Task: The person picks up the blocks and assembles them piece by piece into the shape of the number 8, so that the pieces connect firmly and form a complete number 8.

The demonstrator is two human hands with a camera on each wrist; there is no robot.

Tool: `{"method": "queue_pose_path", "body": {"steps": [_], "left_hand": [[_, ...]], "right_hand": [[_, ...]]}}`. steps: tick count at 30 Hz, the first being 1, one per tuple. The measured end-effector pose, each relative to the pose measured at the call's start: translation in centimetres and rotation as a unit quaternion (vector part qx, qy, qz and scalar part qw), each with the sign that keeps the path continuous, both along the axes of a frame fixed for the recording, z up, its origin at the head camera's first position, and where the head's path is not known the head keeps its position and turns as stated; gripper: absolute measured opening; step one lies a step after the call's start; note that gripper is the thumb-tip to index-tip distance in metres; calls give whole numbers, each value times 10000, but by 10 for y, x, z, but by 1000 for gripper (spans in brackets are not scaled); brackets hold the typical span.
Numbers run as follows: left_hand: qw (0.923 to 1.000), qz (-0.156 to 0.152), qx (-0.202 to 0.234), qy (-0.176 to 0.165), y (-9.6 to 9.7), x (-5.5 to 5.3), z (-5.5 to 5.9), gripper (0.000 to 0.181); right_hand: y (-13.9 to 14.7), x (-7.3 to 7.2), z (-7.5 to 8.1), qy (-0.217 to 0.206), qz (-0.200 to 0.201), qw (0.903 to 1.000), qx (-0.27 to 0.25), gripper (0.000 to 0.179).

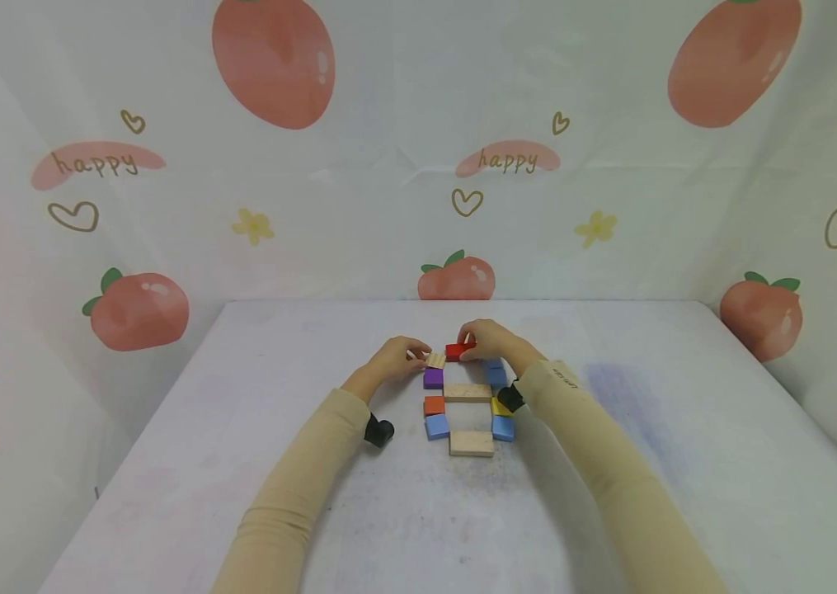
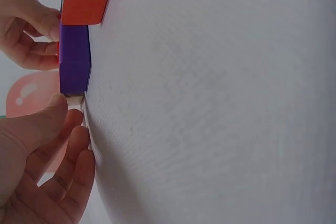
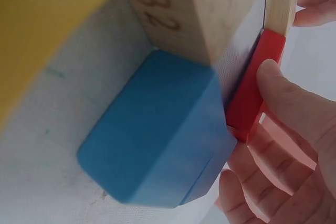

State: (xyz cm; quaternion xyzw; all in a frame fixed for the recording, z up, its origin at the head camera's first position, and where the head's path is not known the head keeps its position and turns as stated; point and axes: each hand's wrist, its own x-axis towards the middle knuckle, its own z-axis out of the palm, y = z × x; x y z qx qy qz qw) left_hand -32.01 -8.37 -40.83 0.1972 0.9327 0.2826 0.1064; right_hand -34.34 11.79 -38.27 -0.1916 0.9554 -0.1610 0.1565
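Wooden blocks lie on the table in a closed outline with a crosspiece. At its far left corner my left hand [image 1: 399, 359] holds a small plain wood block [image 1: 436, 360] between thumb and fingers, beside a purple block [image 1: 433, 379]. Along the far side, my right hand [image 1: 491, 338] pinches a red block [image 1: 453, 352], thumb on the near face and fingers behind. The right wrist view shows the red block's end against the plain block and its other end by a blue block [image 3: 152, 129]. A plain crosspiece block [image 1: 467, 393] spans the middle.
Nearer me are an orange block [image 1: 434, 405], a yellow block [image 1: 501, 407], two light blue blocks, one at left [image 1: 436, 426], and a plain front block [image 1: 472, 444]. The white table [image 1: 188, 495] meets a fruit-printed curtain [image 1: 359, 231] at the back.
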Motion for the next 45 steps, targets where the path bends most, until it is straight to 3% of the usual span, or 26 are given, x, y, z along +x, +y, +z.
{"method": "queue_pose_path", "body": {"steps": [9,25,35,45], "left_hand": [[10000,14,17,-84,1,4,3,31],[10000,81,-10,-46,2,3,2,30],[10000,76,35,22,1,3,1,29],[9999,62,106,7,0,4,2,29]], "right_hand": [[-1,0,-3,-126,-149,9998,-20,28],[3,3,4,-66,-22,9999,-100,32],[30,8,12,71,-129,9990,-420,33],[55,12,0,4,-242,9977,-638,30]]}}
